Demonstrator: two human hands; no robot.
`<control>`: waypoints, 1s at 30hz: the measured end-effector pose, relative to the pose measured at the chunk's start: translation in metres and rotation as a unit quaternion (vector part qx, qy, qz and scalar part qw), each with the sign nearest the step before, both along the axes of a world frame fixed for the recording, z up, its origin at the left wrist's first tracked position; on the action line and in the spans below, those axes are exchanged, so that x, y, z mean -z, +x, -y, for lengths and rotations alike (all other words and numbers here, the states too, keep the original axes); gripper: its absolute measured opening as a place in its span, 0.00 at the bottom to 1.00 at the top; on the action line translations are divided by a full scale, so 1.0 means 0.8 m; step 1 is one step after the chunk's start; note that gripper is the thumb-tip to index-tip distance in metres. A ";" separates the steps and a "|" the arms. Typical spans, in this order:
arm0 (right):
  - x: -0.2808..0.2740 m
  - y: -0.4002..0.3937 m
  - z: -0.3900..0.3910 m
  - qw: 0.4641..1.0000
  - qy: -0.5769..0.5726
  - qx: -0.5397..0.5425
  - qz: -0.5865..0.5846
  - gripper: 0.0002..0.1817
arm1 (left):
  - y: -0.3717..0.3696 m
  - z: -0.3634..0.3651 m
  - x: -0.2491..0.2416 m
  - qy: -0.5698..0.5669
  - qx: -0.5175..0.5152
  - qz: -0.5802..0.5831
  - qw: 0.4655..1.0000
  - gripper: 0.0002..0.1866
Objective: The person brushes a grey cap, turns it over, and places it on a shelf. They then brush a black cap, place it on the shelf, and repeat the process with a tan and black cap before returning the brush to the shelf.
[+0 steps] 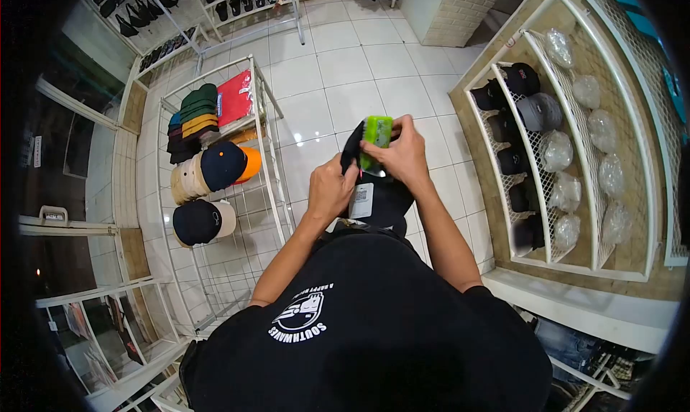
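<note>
My left hand (332, 188) is closed on a black cap (350, 149), seen edge-on with its curved side upward. A white tag (361, 200) with a square printed code hangs below the fingers. Close against the cap, my right hand (404, 155) grips a bright green rectangular item (377, 133) between thumb and fingers. Its face has a paler, glossy patch, and the fingers cover its lower right part. Both hands are raised in front of my body, above the dark trousers.
On the left, a white wire rack (262, 96) carries stacked caps (188, 178), folded colored caps (199, 110) and a red packet (235, 99). A slanted mesh shelf (553, 250) at right holds dark caps and clear plastic-wrapped bundles. Sandals hang at the back, over white floor tiles (356, 60).
</note>
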State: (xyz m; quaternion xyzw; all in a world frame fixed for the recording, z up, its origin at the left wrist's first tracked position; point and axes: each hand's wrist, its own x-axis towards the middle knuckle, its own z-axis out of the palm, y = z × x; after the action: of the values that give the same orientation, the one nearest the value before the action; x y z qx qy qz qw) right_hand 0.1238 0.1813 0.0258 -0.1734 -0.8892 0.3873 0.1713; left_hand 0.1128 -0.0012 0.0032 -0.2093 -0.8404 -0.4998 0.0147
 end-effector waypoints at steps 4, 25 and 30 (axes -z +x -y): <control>0.019 -0.006 -0.038 0.995 0.077 0.061 0.028 0.39 | -0.002 0.008 -0.005 0.014 -0.028 0.031 0.999 0.13; 0.033 -0.002 -0.032 0.993 0.049 0.098 0.033 0.42 | -0.002 0.002 0.013 -0.012 -0.036 0.025 0.999 0.14; 0.029 -0.005 -0.006 0.999 -0.003 0.039 -0.005 0.40 | 0.004 -0.001 0.013 -0.009 -0.012 -0.017 1.000 0.13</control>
State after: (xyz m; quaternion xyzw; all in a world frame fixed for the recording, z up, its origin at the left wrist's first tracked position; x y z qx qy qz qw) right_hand 0.1195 0.1860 0.0025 -0.2065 -0.8799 0.3837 0.1897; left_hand 0.1157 -0.0002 -0.0073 -0.2078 -0.8468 -0.4885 0.0337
